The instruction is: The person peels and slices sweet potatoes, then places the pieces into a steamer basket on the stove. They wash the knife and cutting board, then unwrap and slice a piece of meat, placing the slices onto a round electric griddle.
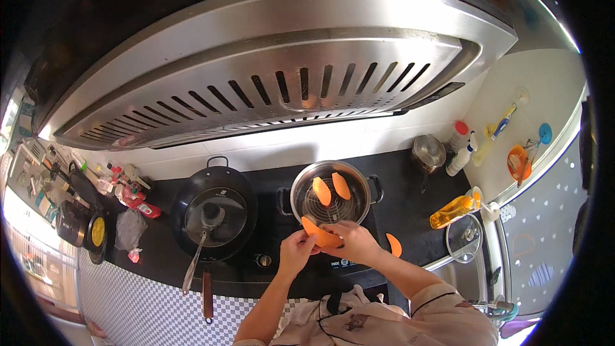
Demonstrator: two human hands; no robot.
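Note:
My left hand point(295, 253) and my right hand point(354, 241) both grip an orange vegetable wedge point(323, 236) at the near rim of a steel pot point(294, 187). Left fingertips pinch its lower edge, while the right fingers hold its right end; whether it is one piece or two overlapping cannot be told. Inside the pot, two more orange wedges point(322, 191) point(341, 186) lie on a round wire steaming rack point(321, 211). Another wedge point(394, 245) rests on the black counter, right of my right forearm.
Left of the pot stands a black wok point(180, 221) with a glass lid point(194, 214) and a ladle point(194, 264). A small saucepan point(429, 151), a spray bottle point(462, 157) and a yellow liquid bottle point(450, 212) stand right. A range hood point(269, 48) hangs overhead.

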